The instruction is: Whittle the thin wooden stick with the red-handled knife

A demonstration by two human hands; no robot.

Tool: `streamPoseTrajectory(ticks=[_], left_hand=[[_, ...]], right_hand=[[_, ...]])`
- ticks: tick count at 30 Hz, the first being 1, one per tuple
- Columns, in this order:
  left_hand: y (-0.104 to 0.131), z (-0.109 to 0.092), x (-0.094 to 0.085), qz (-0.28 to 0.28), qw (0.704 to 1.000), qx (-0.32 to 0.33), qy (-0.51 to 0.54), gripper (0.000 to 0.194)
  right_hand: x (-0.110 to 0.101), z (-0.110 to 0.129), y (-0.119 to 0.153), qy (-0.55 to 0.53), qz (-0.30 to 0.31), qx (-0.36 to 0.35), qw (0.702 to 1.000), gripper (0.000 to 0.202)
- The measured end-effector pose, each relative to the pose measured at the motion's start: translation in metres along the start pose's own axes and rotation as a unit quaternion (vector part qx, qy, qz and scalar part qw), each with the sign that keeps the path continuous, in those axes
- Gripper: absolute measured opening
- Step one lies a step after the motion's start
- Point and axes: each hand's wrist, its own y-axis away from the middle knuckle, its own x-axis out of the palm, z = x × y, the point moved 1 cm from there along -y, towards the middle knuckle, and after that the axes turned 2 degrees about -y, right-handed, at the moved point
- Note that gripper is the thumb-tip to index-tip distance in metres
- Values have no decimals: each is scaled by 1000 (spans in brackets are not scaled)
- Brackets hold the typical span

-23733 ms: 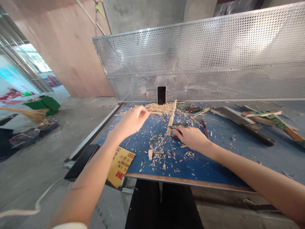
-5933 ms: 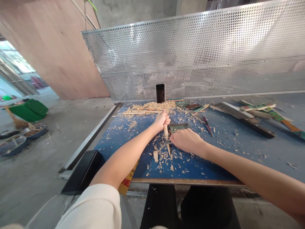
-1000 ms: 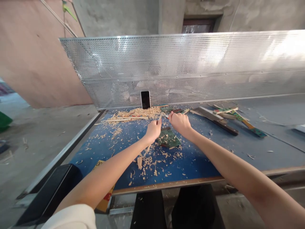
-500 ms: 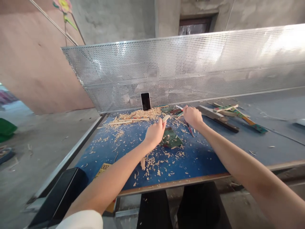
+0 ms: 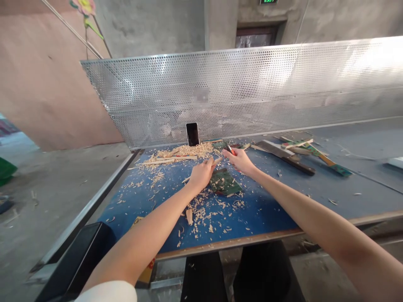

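Observation:
My left hand [image 5: 201, 174] is closed around a pale wooden stick [image 5: 217, 160], whose end sticks out to the right. Just right of it, my right hand [image 5: 243, 161] grips a small knife [image 5: 229, 148] with a red and dark handle, its blade tip pointing up and left. The two hands are close together above the blue tabletop [image 5: 252, 209]. Below them lies a dark green patterned piece [image 5: 225, 183], with wood shavings [image 5: 201, 209] scattered around it. Part of the stick is hidden in my left fingers.
A phone [image 5: 192, 134] stands against the perforated metal screen [image 5: 252, 92], behind a heap of shavings [image 5: 182, 151]. Thin wooden strips [image 5: 176, 159] lie at left. On the right are a large dark-handled knife [image 5: 289, 158] and patterned strips [image 5: 327, 159]. A black box-like object [image 5: 78, 256] is near left.
My right hand has moved left, bringing the knife near the stick's end and turning its blade upward. My left hand has shifted slightly left and down, and the stick lies flatter.

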Motion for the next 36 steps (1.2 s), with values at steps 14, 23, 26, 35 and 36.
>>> streamPoseTrajectory(ticks=[14,23,26,35,36], left_hand=[[-1,0,1,-44,998,-17,46,29],[0,0,3,-45,998,-29,27,33],[0,0,4,-50,998,-32,27,32],[-1,5,11,-99,992,-29,73,21],[-1,5,11,-102,992,-26,75,20]], right_hand=[[16,-5,5,-62,24,51,997,48],[18,-11,2,-71,22,52,996,48],[19,-9,3,-79,23,55,995,49],[19,-5,6,-104,41,58,992,41],[19,-6,7,-109,44,58,991,39]])
